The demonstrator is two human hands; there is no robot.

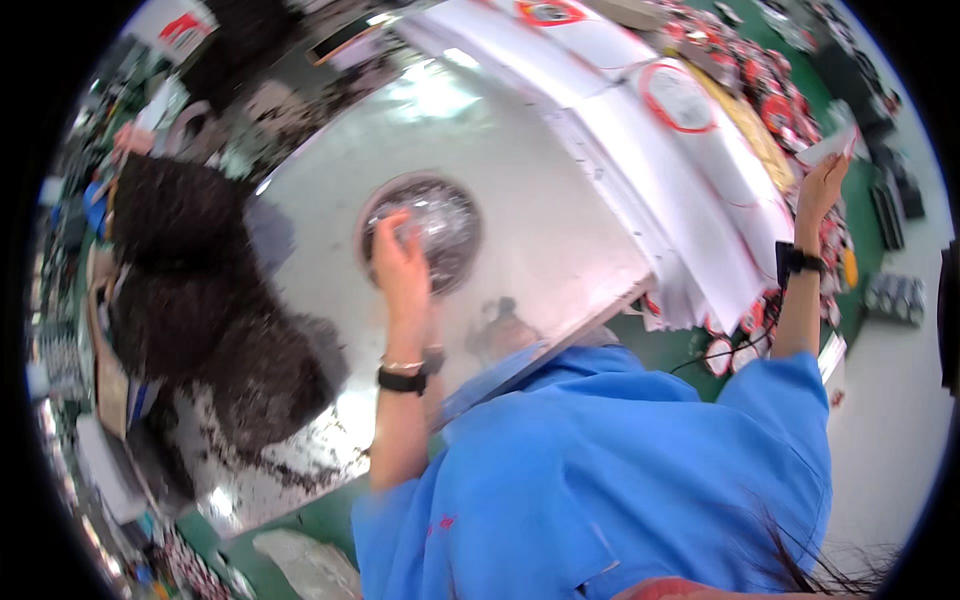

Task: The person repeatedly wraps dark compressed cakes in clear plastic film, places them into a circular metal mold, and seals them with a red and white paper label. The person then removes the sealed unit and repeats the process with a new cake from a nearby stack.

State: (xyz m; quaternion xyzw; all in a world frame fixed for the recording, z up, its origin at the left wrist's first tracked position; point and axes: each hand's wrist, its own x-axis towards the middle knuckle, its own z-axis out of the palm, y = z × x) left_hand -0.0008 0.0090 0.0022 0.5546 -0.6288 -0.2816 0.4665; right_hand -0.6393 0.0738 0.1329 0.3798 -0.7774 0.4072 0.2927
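Note:
My left hand reaches into a round bowl on the shiny metal tabletop. Its fingertips are at the clear, glossy plastic pieces inside; blur hides whether they grip any. Far out to the right, my right hand holds up a small white packet with a reddish edge. Below that hand lies a large pile of red, white and black packets. To the left of the bowl rises a big mound of dark brown, loose material, with crumbs scattered round it.
White sheets or pouches with red oval prints lie along the table's right side. A phone-like dark slab is at the far edge. Another person's hand shows at far left. A clear plastic bag lies below the near table edge.

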